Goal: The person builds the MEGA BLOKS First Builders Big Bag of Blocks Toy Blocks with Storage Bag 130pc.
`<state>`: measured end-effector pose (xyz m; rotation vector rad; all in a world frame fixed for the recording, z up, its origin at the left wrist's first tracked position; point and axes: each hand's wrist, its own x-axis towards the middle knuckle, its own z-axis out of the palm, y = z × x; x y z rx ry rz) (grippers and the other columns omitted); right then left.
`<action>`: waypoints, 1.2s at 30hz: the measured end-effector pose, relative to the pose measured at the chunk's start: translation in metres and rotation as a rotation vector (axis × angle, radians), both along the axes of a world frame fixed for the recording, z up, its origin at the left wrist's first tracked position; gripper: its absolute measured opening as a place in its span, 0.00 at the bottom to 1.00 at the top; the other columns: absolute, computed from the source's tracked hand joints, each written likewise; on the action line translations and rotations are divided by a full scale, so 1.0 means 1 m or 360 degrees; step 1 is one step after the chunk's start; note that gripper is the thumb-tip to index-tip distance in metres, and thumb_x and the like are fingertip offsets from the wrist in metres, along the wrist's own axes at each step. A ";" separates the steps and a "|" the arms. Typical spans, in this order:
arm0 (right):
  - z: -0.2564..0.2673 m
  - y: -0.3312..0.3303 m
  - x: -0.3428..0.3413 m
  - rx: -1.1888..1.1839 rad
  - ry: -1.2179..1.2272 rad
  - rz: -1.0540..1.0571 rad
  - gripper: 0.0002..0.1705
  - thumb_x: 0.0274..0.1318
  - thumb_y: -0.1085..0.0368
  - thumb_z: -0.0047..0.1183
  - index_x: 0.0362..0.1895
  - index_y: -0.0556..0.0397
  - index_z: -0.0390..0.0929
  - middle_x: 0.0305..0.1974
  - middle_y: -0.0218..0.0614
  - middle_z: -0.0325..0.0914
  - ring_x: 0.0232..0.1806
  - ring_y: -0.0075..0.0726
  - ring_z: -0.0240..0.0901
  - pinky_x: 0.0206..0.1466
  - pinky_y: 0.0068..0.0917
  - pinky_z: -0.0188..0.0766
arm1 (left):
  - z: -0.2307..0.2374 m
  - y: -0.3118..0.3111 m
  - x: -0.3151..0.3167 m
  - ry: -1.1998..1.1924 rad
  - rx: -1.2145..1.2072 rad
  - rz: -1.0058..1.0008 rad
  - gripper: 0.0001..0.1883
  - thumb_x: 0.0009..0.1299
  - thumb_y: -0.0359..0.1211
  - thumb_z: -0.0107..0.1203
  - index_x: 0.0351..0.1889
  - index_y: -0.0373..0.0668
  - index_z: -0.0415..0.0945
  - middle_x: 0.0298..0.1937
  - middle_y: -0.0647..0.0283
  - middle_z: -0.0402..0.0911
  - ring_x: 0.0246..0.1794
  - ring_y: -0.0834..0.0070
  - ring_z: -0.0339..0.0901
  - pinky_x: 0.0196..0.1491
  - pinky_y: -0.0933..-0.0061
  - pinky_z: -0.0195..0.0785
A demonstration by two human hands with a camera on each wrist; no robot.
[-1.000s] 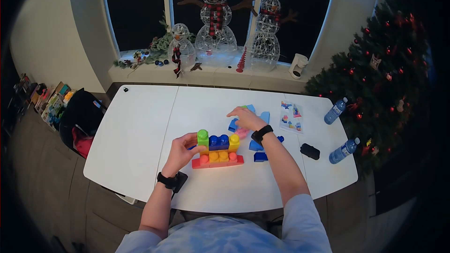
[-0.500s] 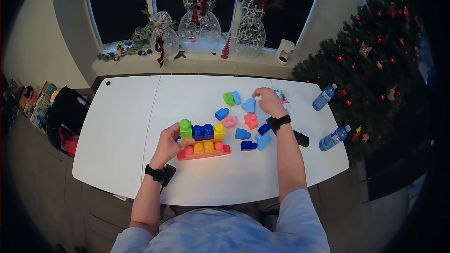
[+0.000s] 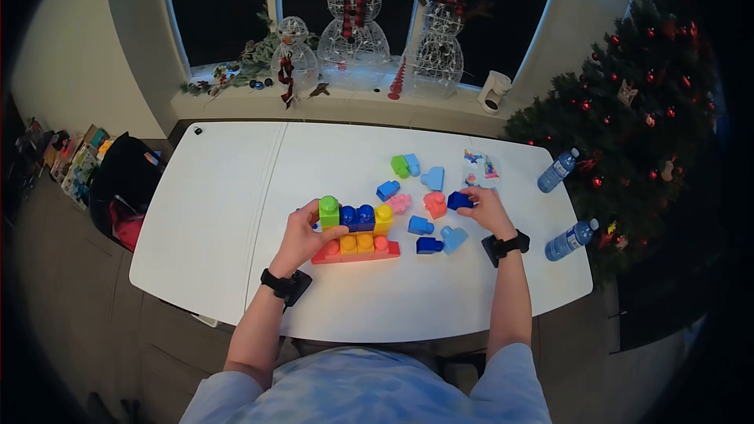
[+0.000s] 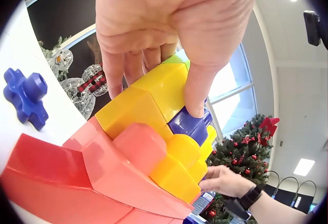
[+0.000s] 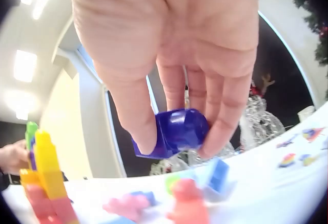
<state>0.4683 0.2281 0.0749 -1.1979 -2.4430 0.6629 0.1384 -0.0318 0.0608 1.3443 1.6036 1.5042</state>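
My left hand (image 3: 301, 239) grips the left end of a block structure (image 4: 148, 101), its thumb on a dark blue block and its fingers round the far side. The structure has a red base, a yellow-and-red row, and green, dark blue and yellow blocks on top. To the right, my right hand (image 3: 488, 212) pinches a dark blue toy block (image 5: 179, 131) between thumb and fingers, raised over the table in the right wrist view. Close to it are a coral-red block (image 3: 434, 205) and a light blue block (image 3: 453, 239).
Several loose blocks lie mid-table, including a pink piece (image 3: 400, 203) and a green block (image 3: 400, 166). A blue flower-shaped piece (image 4: 25, 98) lies beyond the structure. A picture sheet (image 3: 481, 166) is at the back; two water bottles (image 3: 558, 170) stand along the right edge of the white table (image 3: 212, 212).
My right hand swept right across the loose blocks, came back nearer, and picked up a dark blue block from beside the light blue one. The left hand keeps its grip on the structure.
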 end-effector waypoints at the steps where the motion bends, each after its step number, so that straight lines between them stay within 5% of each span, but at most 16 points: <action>1: 0.018 -0.009 -0.013 0.0010 0.0179 0.0088 0.25 0.46 0.67 0.73 0.52 0.56 0.85 0.46 0.43 0.86 0.44 0.43 0.83 0.50 0.35 0.80 | 0.002 -0.001 0.000 -0.0023 -0.0034 -0.0008 0.24 0.64 0.26 0.74 0.56 0.34 0.78 0.50 0.62 0.85 0.51 0.75 0.82 0.60 0.70 0.76; 7: 0.107 -0.102 -0.106 0.0002 0.0518 0.0688 0.24 0.49 0.69 0.70 0.53 0.57 0.80 0.43 0.46 0.84 0.44 0.43 0.83 0.47 0.34 0.79 | 0.009 -0.001 0.004 -0.0051 -0.0039 -0.0007 0.24 0.63 0.28 0.75 0.55 0.33 0.79 0.48 0.62 0.86 0.49 0.77 0.83 0.57 0.71 0.77; 16: 0.074 -0.119 -0.173 0.0425 0.0271 0.1098 0.20 0.48 0.66 0.68 0.47 0.57 0.82 0.45 0.45 0.84 0.47 0.54 0.81 0.53 0.43 0.78 | 0.000 0.001 0.001 -0.0105 0.0014 -0.0053 0.24 0.63 0.28 0.75 0.56 0.34 0.78 0.49 0.62 0.86 0.49 0.76 0.83 0.56 0.70 0.78; 23: 0.075 -0.120 -0.175 0.0152 0.0263 0.1040 0.17 0.43 0.68 0.68 0.40 0.60 0.83 0.40 0.50 0.85 0.46 0.57 0.82 0.52 0.45 0.78 | 0.000 0.001 0.000 -0.0090 -0.0004 -0.0044 0.24 0.63 0.28 0.75 0.55 0.34 0.78 0.48 0.63 0.86 0.49 0.76 0.83 0.56 0.70 0.78; 26: 0.076 -0.120 -0.175 0.0089 0.0113 0.1023 0.23 0.48 0.64 0.70 0.49 0.58 0.83 0.44 0.49 0.86 0.50 0.57 0.81 0.55 0.42 0.78 | -0.001 0.001 0.000 -0.0067 -0.0008 -0.0032 0.24 0.63 0.27 0.74 0.56 0.34 0.78 0.48 0.63 0.86 0.49 0.77 0.82 0.56 0.70 0.78; 32: 0.082 -0.097 -0.136 -0.0011 0.0510 0.0893 0.34 0.49 0.58 0.72 0.60 0.58 0.80 0.51 0.53 0.85 0.54 0.55 0.82 0.58 0.40 0.77 | 0.002 0.001 0.002 -0.0096 -0.0016 -0.0031 0.22 0.64 0.24 0.73 0.54 0.35 0.78 0.47 0.65 0.86 0.47 0.79 0.81 0.54 0.72 0.78; 35: 0.086 -0.076 -0.091 -0.0011 0.0674 0.0500 0.32 0.52 0.60 0.71 0.61 0.57 0.79 0.53 0.48 0.85 0.55 0.50 0.82 0.59 0.37 0.76 | 0.003 0.001 0.002 -0.0079 -0.0058 -0.0047 0.21 0.64 0.24 0.73 0.53 0.35 0.78 0.47 0.65 0.86 0.46 0.79 0.81 0.54 0.72 0.78; 36: 0.081 -0.070 -0.075 -0.0020 0.0387 0.0398 0.30 0.52 0.61 0.71 0.59 0.57 0.80 0.52 0.47 0.85 0.54 0.50 0.81 0.59 0.38 0.76 | 0.003 0.001 0.001 -0.0061 -0.0051 -0.0037 0.21 0.64 0.25 0.73 0.53 0.35 0.78 0.46 0.65 0.86 0.46 0.78 0.81 0.55 0.71 0.78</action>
